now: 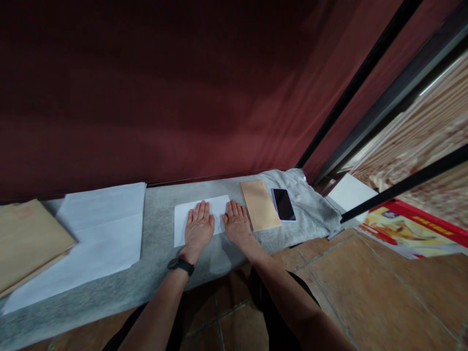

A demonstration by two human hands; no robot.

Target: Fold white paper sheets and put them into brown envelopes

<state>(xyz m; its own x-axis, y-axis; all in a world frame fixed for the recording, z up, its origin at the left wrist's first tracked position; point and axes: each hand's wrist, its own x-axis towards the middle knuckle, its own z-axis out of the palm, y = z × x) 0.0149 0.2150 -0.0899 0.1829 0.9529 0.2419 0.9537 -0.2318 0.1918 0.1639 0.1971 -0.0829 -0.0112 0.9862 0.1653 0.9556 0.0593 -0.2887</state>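
Both palms press down on a white sheet of paper (180, 222) that lies lengthwise on a grey cloth-covered bench. My left hand (199, 226) rests flat near the sheet's middle, fingers stretched toward the wall. Over the sheet's right end lies my right hand (236, 222), also flat with the fingers out, covering part of that edge. Just beyond it is a brown envelope-like paper packet (260, 205), close to the right fingers. A dark-screened phone (284, 204) sits to the right of the packet.
Large white sheets (106, 224) spread across the bench's left part, partly under brown envelopes (31, 241). A dark red wall (164, 122) rises behind the grey cloth (159, 234). Black bars (351, 83) and a printed red-and-yellow box (409, 231) stand at right, above tiled floor (383, 282).
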